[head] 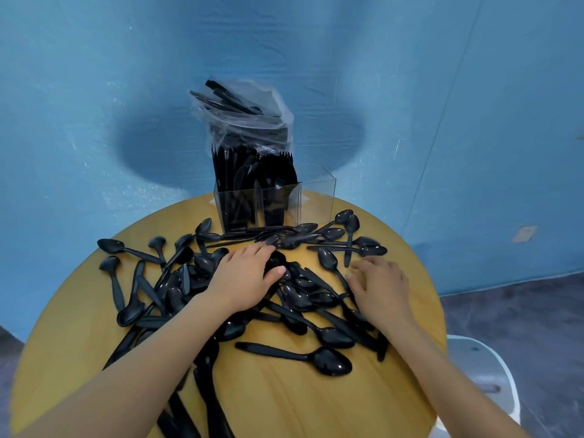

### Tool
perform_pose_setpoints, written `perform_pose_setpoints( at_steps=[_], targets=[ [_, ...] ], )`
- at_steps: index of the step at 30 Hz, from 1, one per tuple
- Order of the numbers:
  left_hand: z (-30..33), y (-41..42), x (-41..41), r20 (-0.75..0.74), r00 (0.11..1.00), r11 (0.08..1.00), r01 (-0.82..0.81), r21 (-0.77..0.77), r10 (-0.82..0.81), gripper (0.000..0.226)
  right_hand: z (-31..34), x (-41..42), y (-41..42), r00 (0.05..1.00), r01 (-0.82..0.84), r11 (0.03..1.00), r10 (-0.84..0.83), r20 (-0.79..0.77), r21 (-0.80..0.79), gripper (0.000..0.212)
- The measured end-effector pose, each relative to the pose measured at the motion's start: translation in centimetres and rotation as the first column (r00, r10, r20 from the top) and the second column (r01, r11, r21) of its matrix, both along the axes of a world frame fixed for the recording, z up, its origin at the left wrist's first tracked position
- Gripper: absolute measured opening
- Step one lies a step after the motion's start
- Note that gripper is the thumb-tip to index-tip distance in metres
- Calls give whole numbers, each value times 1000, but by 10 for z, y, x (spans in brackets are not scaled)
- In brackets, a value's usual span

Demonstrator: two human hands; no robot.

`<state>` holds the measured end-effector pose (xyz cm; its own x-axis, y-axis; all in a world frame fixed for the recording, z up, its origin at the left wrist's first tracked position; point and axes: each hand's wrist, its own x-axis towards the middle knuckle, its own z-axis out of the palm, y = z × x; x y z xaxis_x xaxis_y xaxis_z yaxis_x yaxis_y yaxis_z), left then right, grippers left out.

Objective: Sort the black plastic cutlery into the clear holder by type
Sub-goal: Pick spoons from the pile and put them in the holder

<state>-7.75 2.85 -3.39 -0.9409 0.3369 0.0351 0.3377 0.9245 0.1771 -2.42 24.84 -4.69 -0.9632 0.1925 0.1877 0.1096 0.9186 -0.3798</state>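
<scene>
Fingers on our left hand [245,275] were curled over a little clump of black spoons [278,263] in the middle of the pile, thumb tucked against them, so it looked like a grip, though we honestly couldn't tell how many pieces it had. Our right hand [380,284] was flatter, fingers fairly straight and loosely spread, resting on top of the spoons on that side without clearly pinching anything. Loose cutlery [177,279] was scattered all over the round wooden table [284,399], mostly spoons, with one lone spoon [316,358] lying apart nearer to us and a few forks [268,237] lying just in front of the holder. We had the clear holder [268,200] standing at the far edge of the table, its left and middle compartments packed with upright black pieces, and the right compartment [317,197] looked see-through all the way. A crinkly clear plastic bag [243,112] with more black cutlery sat on top of the packed side. Behind it all was a blue wall [94,90], and a white stool [486,374] peeked out at the right.
</scene>
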Motion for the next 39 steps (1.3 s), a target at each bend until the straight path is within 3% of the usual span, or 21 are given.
perform_pose_setpoints(
  at_steps=[5,9,12,17,26,33,39],
  targets=[
    [6,-14,5,-43,999,1000,10,28,-8,47,0,-15,-28,984,-160,977,148,-97,-140,31],
    [13,-16,-11,-105,994,992,-23,122,36,44,4,-27,-15,972,-109,963,52,-227,-247,27],
    [12,-12,-30,-71,996,995,-50,91,57,50,-1,-29,-8,974,-138,975,102,-201,-176,29],
    [3,-13,-48,41,993,994,-110,6,110,58,-5,-32,-6,968,-156,944,88,-234,-290,29],
    [6,-19,-25,-29,998,998,-52,45,53,44,-13,-39,-4,981,-111,968,71,-179,-224,24],
    [10,-20,-43,-165,980,987,-86,135,108,25,-11,-39,-5,974,-153,945,94,-208,-290,16],
    [11,-11,-62,0,996,996,-84,39,84,26,-11,-41,-5,976,-149,939,88,-201,-310,15]
  ],
)
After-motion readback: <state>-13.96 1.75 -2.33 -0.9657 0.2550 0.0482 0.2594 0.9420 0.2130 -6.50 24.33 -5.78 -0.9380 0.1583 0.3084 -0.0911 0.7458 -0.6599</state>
